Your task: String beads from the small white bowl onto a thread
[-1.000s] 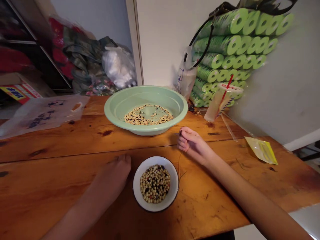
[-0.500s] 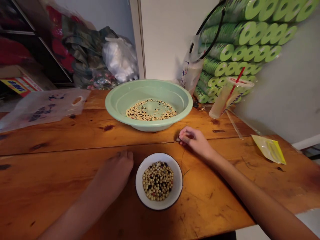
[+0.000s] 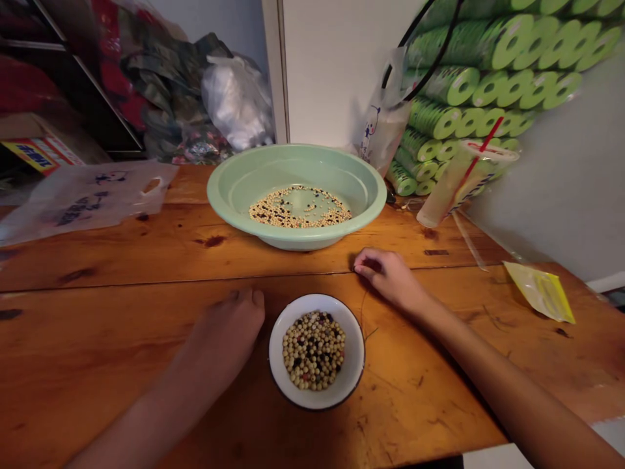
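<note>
A white dark-rimmed bowl [image 3: 355, 355] sits on the wooden table between my hands. It holds small round bead-like pieces [image 3: 313, 352], mostly cream with dark and a few reddish ones. My left hand [image 3: 238, 326] rests just left of the bowl, fingers curled under; whatever they may hold is hidden. Beyond the bowl's right side, my right hand [image 3: 385, 277] is closed in a pinch low over the tabletop. What is at its fingertips is too small to name. Behind both hands stands a pale green basin [image 3: 297, 241] with more cream and black pieces [image 3: 300, 207] scattered on its bottom.
A drink cup [image 3: 461, 185] with a red straw stands at the right back, near stacked green rolls [image 3: 469, 85]. A yellow-edged packet [image 3: 541, 293] lies at the right. A flat plastic bag [image 3: 92, 195] covers the left back. A bagged cup [image 3: 385, 137] is behind the basin.
The view has shifted slightly, so the basin and cup appear a little higher and further right. A small greyish spot at my right fingertips shows less now. Both hands stay closed.
</note>
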Demonstrator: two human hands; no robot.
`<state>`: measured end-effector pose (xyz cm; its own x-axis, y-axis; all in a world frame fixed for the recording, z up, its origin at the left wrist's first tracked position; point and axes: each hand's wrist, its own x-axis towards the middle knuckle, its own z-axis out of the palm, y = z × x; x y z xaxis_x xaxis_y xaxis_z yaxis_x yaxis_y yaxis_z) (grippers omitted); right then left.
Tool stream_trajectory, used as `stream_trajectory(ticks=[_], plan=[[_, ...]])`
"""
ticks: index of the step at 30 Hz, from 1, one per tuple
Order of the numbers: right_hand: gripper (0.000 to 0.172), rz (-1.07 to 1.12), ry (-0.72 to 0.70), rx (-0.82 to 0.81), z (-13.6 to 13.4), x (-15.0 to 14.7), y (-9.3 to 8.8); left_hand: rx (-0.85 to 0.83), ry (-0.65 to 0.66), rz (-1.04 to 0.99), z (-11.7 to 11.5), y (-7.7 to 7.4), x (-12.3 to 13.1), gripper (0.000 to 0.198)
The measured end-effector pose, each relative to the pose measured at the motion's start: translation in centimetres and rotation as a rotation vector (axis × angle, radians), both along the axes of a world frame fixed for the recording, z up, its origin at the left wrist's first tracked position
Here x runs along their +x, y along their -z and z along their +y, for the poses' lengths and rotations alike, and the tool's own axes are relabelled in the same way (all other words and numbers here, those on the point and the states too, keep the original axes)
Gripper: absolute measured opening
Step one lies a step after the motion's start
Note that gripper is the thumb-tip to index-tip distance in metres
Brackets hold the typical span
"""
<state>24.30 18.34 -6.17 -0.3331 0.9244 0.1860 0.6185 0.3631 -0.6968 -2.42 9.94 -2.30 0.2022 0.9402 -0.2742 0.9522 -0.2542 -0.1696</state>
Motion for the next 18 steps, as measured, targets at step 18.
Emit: stream_trajectory(ticks=[18], plan=[[0.009, -0.051, 0.03, -0.06, 1.0, 1.2, -0.2, -0.02, -0.006, 0.01, -0.2, -0.5, 0.4, 0.038]])
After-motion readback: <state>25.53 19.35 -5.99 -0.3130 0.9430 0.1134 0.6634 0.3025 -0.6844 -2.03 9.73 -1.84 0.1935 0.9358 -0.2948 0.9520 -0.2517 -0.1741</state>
